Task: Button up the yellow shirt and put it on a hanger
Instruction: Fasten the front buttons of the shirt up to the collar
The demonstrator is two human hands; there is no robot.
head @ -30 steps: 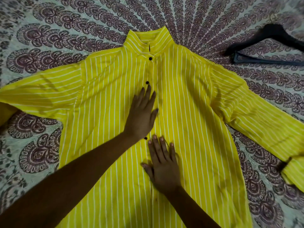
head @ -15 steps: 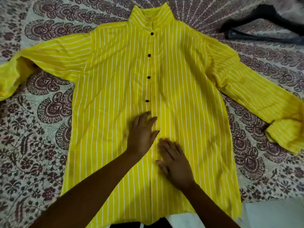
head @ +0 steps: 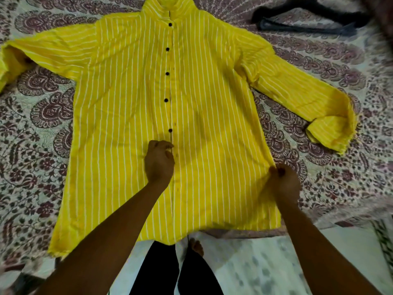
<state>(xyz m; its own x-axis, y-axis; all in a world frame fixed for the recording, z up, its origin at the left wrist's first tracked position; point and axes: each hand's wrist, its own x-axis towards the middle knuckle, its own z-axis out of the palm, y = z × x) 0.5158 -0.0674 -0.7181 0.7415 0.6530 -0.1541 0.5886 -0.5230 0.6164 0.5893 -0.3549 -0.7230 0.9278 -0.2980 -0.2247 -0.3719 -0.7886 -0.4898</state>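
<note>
The shirt (head: 127, 103) lies flat and face up on the patterned bedspread (head: 42, 145), collar away from the person and sleeves spread out, its front closed by five dark buttons (head: 167, 73) down the middle. The left hand (head: 159, 160) sits on the front strip just below the lowest button, fingers curled and pinching the cloth there, while the right hand (head: 284, 182), well apart from it, grips the shirt's right side edge near the hem. The black hanger (head: 308, 20) lies on the bedspread beyond the right sleeve, clear of the shirt.
</note>
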